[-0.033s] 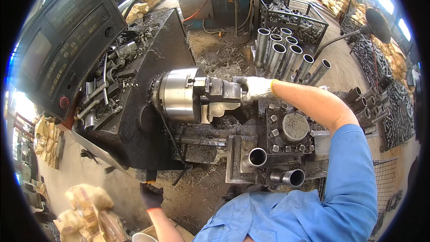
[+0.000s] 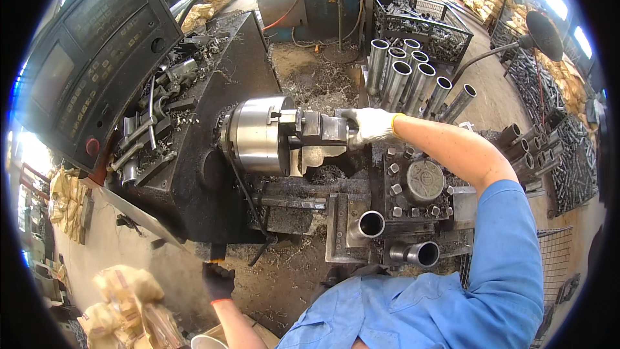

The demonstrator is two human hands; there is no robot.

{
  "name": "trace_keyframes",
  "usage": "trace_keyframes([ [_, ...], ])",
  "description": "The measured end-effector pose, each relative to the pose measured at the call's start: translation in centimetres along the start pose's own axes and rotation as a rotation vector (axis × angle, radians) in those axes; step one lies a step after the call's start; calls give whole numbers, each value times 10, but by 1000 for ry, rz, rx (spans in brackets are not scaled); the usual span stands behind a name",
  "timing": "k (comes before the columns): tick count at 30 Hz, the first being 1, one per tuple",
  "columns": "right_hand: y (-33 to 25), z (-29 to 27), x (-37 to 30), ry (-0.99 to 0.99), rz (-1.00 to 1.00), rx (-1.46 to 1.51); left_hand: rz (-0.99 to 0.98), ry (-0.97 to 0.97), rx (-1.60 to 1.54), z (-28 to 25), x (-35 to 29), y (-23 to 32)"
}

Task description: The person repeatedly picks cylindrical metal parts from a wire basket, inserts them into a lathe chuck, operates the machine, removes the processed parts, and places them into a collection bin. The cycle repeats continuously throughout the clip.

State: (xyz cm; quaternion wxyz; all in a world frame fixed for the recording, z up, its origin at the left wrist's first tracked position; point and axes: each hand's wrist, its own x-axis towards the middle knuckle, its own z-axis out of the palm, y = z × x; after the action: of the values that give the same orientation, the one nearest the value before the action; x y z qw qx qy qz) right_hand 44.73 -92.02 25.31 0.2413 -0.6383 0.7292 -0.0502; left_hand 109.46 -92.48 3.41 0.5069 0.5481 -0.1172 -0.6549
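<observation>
My right hand (image 2: 376,125), in a white glove with a yellow cuff, is closed at the outer end of the lathe chuck's jaws (image 2: 332,130). Its fingers are round the end of a metal workpiece (image 2: 352,134), mostly hidden by the glove and jaws. Behind the jaws is the bright round chuck (image 2: 258,136). Low at the left, my left hand (image 2: 218,282), in a black glove with an orange cuff, has its fingers curled just below the dark machine front. Whatever it grips there is hidden, with a bit of orange showing above it.
A square tool post (image 2: 424,183) with bolts stands right of the chuck. Two short metal tubes (image 2: 371,225) (image 2: 423,254) rest nearer me. Several upright steel tubes (image 2: 400,77) stand beyond my right arm. A control panel (image 2: 84,58) is at left, sacks (image 2: 129,310) below it.
</observation>
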Motion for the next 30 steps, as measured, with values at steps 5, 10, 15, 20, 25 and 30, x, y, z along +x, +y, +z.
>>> trace_keyframes([
  [5, -3, -36, -96, 292, 55, 247, 324, 31, 272, -15, 18, -12],
  [10, -19, -9, -245, 773, 179, 605, 667, 345, 795, 33, -51, 21],
  [15, 0, 81, -335, 1159, 382, 485, 1937, 136, 966, 173, -120, 153],
  [20, -10, 154, -379, 1115, 379, 735, 1496, 443, 1659, 323, -94, 265],
  [25, -39, 171, -416, 1007, 467, 481, 1099, 442, 2117, 374, -60, 314],
  [30, -38, 186, -436, 1002, 476, 671, 1738, 290, 1383, 337, -105, 243],
])
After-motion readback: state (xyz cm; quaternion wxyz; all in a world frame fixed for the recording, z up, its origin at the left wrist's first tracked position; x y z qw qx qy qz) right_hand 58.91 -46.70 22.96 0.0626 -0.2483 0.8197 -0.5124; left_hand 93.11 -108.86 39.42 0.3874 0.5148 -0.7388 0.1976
